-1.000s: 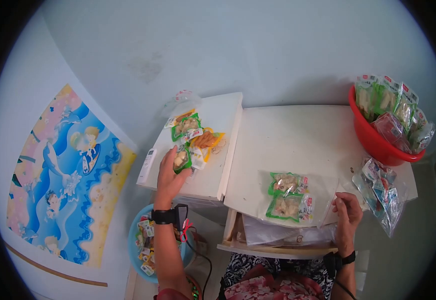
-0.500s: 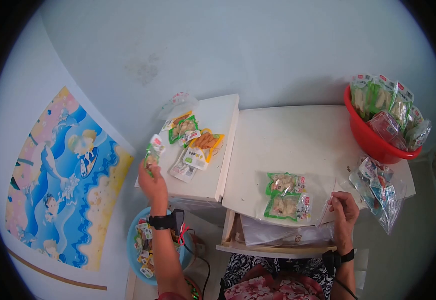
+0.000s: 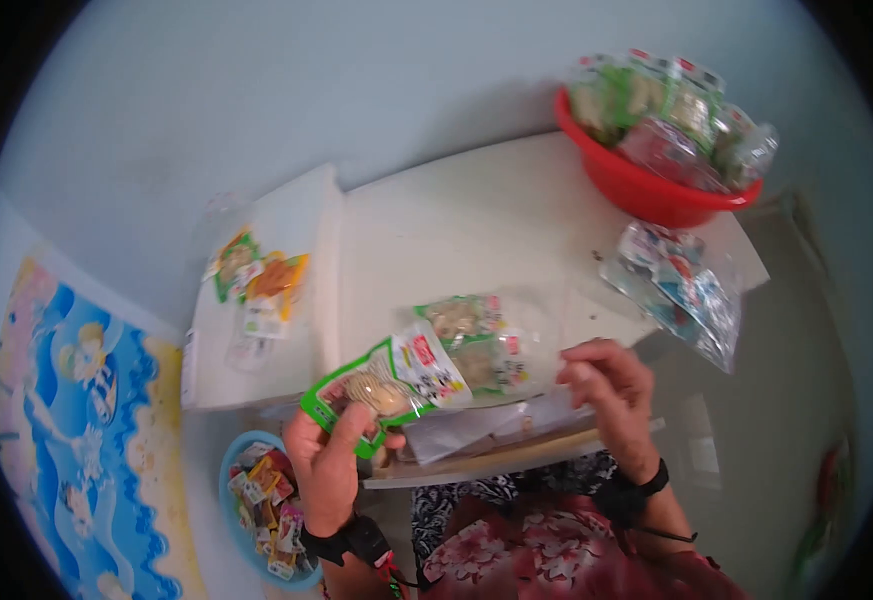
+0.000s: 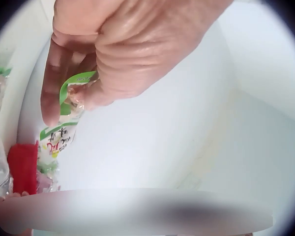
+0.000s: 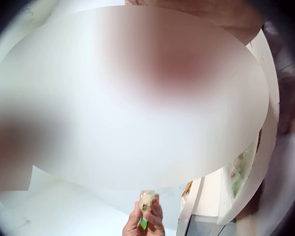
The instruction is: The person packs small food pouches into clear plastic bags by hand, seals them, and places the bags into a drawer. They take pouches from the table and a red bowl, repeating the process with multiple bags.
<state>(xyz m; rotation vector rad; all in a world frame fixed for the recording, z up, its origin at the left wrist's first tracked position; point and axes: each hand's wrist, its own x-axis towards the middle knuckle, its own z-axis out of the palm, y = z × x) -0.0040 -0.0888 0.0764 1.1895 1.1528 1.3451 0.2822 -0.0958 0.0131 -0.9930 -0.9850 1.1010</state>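
Low and left of the middle in the head view, our left hand (image 3: 331, 465) grips a green snack pack (image 3: 386, 375). Its far end touches the clear bag (image 3: 526, 340). Just to the right, our right hand (image 3: 606, 385) seems to pinch that bag's edge, but it is blurry there. We think it best to hold the bag's mouth wide and keep the pack flat. Farther up are the white surface (image 3: 456, 230) and a red bowl (image 3: 646, 190). The right wrist view is mostly blur.

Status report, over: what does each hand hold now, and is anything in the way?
Left hand grips green snack packet. Right hand pinches edge of clear bag. Packet beside bag, nothing between them.
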